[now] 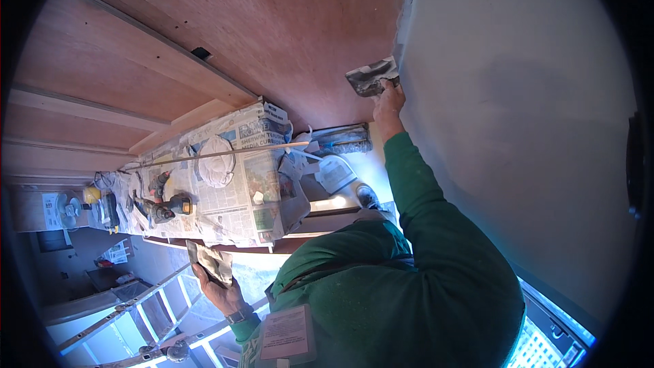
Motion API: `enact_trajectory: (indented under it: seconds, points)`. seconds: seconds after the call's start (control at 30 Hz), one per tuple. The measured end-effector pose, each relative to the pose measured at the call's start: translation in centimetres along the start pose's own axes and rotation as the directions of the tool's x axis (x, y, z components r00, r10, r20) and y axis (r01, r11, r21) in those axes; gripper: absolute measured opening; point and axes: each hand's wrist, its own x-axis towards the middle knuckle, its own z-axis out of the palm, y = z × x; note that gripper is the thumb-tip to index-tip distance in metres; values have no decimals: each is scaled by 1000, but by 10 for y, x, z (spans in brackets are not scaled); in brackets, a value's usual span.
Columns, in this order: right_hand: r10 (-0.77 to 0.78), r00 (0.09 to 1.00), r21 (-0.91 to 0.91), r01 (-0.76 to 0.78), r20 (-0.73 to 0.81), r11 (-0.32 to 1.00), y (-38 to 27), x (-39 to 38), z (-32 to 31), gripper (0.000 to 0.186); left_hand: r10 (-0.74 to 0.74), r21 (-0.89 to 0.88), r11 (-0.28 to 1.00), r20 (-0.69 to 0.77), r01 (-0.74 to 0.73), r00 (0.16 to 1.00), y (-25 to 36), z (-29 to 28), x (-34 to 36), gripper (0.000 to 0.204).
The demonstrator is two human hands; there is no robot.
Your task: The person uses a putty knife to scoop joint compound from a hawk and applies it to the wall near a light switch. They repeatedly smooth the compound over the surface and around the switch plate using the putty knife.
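My right hand (389, 108) is raised at the far right, fingers closed on a thin, smeared putty blade (370, 78). This blade lies at the reddish wood panel (320, 27), close to the seam where the panel meets the pale wall (504, 116). Lower down on the left, my left hand (221, 294) grips a second flat putty blade (212, 263) from below. Dark and pale smears mark its face. That hand is just in front of the newspaper-covered surface (255, 170).
On the newspaper lie cordless drills (161, 208), a round crumpled white bundle (216, 161) and a long thin wood strip (266, 148). A ladder (146, 324) stands at the lower left, with a fan (67, 211) beyond. A shoe (368, 197) shows below my right arm.
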Motion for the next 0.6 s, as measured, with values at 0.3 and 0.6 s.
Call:
enact_trajectory:
  seconds: [0.3,0.6]
  points:
    - [-71,997,69,69,20,995,-13,46,16,50,-15,-50,999,-72,12,997,-1,6,-4,46]
    - [-115,993,76,115,-2,990,-55,55,73,44,-22,-113,993,-12,21,1000,-2,5,0,44]
